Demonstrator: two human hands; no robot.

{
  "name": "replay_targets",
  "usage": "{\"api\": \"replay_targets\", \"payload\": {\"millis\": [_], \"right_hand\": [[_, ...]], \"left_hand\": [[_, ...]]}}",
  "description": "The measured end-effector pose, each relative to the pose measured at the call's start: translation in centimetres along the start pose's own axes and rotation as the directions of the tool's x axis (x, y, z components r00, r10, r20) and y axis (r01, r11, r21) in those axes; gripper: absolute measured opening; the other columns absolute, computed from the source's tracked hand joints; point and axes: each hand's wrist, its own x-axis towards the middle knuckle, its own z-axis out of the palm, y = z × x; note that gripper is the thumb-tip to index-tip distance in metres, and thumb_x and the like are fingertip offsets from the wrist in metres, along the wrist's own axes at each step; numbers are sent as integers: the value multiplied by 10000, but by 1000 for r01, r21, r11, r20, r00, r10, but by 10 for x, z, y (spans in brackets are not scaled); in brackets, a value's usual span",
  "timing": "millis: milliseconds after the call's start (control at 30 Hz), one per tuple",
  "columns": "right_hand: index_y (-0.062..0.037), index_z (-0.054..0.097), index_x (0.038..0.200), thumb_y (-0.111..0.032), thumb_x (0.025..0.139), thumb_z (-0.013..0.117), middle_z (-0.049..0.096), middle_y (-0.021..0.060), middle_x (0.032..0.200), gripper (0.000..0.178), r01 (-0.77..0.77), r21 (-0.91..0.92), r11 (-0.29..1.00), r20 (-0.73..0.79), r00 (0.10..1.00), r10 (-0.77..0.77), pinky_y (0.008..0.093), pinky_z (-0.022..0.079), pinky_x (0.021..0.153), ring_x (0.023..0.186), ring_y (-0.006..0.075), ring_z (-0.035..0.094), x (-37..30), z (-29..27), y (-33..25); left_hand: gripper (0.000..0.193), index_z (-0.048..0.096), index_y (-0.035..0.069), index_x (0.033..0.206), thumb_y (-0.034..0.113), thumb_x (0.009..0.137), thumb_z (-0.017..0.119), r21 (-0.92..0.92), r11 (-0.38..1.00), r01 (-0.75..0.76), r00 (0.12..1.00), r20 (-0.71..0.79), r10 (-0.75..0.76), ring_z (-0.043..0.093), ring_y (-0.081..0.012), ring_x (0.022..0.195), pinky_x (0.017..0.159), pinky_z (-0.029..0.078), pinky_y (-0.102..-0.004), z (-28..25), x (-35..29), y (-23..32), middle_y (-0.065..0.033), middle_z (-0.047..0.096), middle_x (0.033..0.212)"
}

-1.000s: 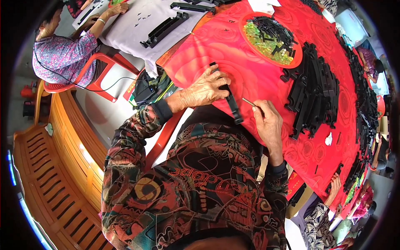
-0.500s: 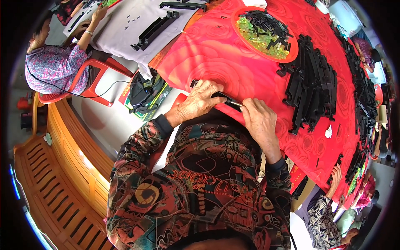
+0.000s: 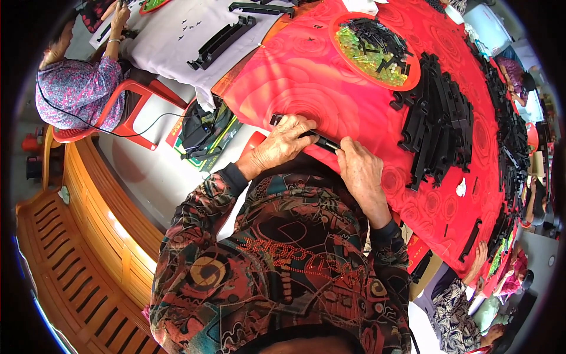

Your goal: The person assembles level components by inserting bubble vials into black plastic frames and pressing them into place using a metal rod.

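Over the near edge of the red-covered table point(image 3: 277, 82), my left hand point(image 3: 287, 141) is closed round a long black plastic part point(image 3: 275, 120), one end of which sticks out past the fingers. My right hand point(image 3: 361, 168) is closed on a slim dark rod-like tool point(image 3: 331, 144) that points toward the part; its handle is hidden in the fist. The fingers cover where tool and part meet. To the right lies a heap of similar black parts point(image 3: 439, 127).
Beyond the heap stands an orange-red tray point(image 3: 407, 87) of small black and yellow-green pieces. Another black part point(image 3: 224, 42) lies on a pale-covered table at left, near a seated person point(image 3: 79, 94). A co-worker's hand point(image 3: 479, 258) is at lower right, a wooden bench point(image 3: 76, 265) at lower left.
My right hand has moved slightly left, nearer my left hand, and less of the tool's bright shaft shows. The co-worker's hand at lower right has moved down from a black strip.
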Motion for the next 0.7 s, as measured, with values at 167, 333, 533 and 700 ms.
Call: {"api": "replay_targets", "payload": {"millis": [167,333,533,700], "right_hand": [[-78,501,902,-190,853,592,571,101,711,153,-26,80,996,11,1000,25,413,486,514,632,296,616,-5,5,3],[-87,493,932,-182,853,592,576,108,715,159,-27,132,991,18,1000,25,414,482,508,620,304,614,-4,8,8],[-88,478,931,-155,850,580,579,114,716,147,43,127,991,39,998,-48,427,474,496,603,325,607,3,6,9],[-84,488,995,-151,857,572,613,134,824,174,-25,151,988,107,994,8,459,472,549,669,366,603,4,8,9]], "left_hand": [[290,638,71,975,52,685,649,-9,1000,-2,1000,-21,2,513,-282,1000,834,425,-400,1,1,1,-97,538,1141],[275,642,69,956,58,681,654,-4,1000,-2,999,-42,2,518,-269,992,816,419,-388,3,3,0,-94,547,1118],[264,647,62,948,63,684,653,2,1000,-1,998,-56,1,526,-257,975,806,411,-377,4,4,-1,-88,561,1085],[233,653,53,936,71,704,653,1,1000,6,997,-74,-6,526,-255,971,808,406,-374,7,4,-2,-89,569,1077]]}}
